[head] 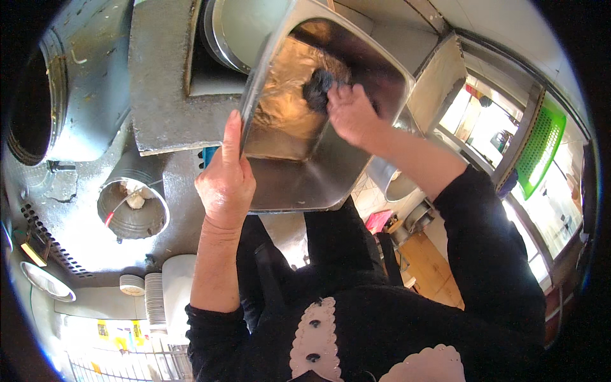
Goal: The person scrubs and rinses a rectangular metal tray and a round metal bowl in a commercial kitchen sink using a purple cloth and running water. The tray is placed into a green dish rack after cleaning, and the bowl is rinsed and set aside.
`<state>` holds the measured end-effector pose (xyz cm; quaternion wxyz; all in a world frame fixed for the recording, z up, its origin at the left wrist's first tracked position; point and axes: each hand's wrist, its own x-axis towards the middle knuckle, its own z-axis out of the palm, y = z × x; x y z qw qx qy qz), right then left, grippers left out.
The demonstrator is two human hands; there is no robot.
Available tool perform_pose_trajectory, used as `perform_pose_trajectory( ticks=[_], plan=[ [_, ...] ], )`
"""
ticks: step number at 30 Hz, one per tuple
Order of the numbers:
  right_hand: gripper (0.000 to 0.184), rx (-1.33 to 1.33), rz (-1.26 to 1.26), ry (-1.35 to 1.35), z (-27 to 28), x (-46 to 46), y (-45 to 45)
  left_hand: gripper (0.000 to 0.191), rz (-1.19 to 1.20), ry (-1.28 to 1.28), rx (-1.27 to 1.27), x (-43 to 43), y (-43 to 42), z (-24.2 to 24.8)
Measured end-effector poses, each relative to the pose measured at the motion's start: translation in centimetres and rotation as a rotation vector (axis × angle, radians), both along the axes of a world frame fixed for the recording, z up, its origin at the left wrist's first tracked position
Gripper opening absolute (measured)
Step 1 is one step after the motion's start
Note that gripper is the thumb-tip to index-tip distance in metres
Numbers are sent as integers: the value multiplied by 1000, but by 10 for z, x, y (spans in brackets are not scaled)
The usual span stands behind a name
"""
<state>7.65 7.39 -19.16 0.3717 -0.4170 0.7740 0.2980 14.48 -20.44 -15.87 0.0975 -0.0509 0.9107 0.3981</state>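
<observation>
A deep rectangular stainless steel pan [286,184] is tilted up before me, its inside turned towards me. My left hand [226,179] grips its left rim, thumb pointing up along the edge. Inside the pan, the fingers of my right hand [351,112] are closed on a dark scrubbing pad or cloth [317,90]. The pad is pressed to the pan's inner surface, which looks wet and reflects an orange tone. Part of the pad is covered by my fingers, so its exact kind is unclear.
A concrete-like slab [160,105] borders a sink opening with a large metal bowl [238,33]. At left lie a big metal pot [90,95] and a metal bucket [164,210] holding a red-handled tool [109,219]. Stacked plates [154,296] stand lower left; a green basket [542,148] is at right.
</observation>
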Motion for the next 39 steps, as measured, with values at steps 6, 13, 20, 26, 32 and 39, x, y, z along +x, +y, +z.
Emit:
perform_pose_trajectory(
  ticks=[6, 13, 20, 26, 32, 39],
  plan=[
    [24, -60, -777, -262, 15, 68, -44, 58, 241, -144, 62, 18, 20, 0],
    [47, -481, -1490, -303, 61, 72, -135, 33, 438, -231, 180, 26, 31, 4],
    [12, -651, -807, -22, 93, 105, -91, 23, 580, -332, 176, 22, 39, 10],
    [13, -426, -246, -163, 86, 37, 4, 30, 529, -410, 168, 22, 38, 11],
    [20, -182, -212, 199, 28, 14, -23, 29, 576, -446, 172, 20, 43, 11],
    [36, -53, -1230, -511, 28, 34, -79, 21, 679, -408, 345, 18, 44, 14]
  ],
)
